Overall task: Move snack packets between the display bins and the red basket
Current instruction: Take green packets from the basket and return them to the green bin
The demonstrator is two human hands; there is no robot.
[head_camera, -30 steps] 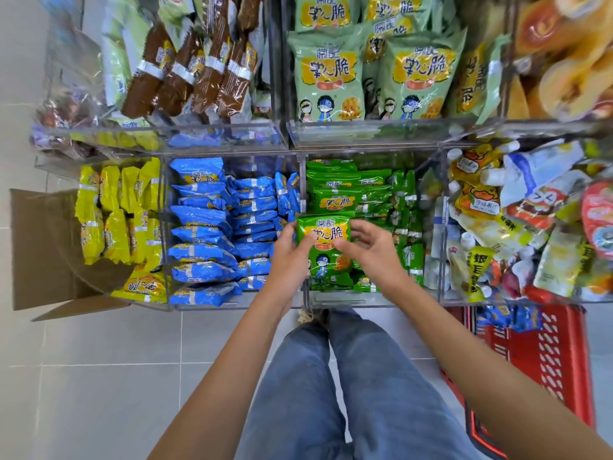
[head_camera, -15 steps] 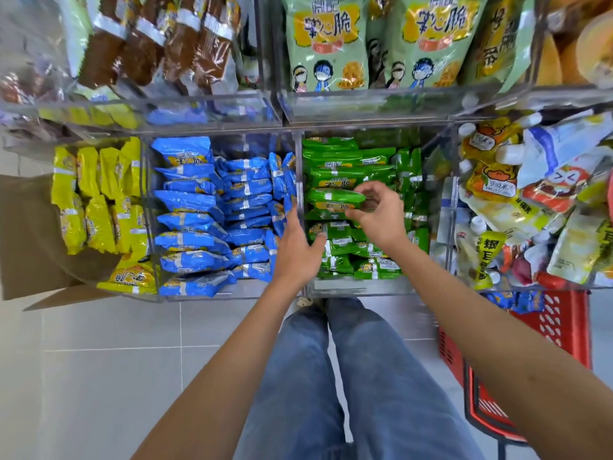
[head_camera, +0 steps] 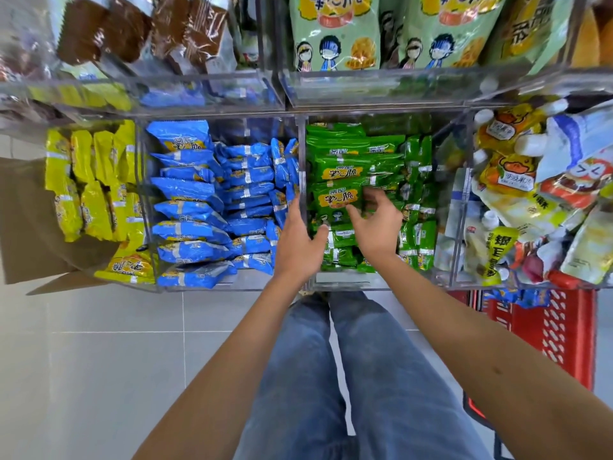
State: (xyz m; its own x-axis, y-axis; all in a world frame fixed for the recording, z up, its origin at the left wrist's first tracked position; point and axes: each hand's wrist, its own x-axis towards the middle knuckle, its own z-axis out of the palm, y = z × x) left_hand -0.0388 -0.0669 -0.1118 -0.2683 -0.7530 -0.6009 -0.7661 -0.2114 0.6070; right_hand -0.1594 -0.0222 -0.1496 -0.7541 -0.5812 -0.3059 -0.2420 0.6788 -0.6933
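Both hands are placed over the bin of green packets (head_camera: 345, 283): the left hand (head_camera: 298, 242) is held open, fingers straight along its left wall; the right hand (head_camera: 376, 224) is curled over the top green packet (head_camera: 335, 197), but a grip cannot be told. The red basket (head_camera: 557, 330) is set on the floor right of the bin.

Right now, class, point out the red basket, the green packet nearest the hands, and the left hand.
red basket (head_camera: 550, 330): head view, on its perforated wall.
green packet (head_camera: 335, 196): head view, on its yellow label.
left hand (head_camera: 297, 242): head view, on its back.
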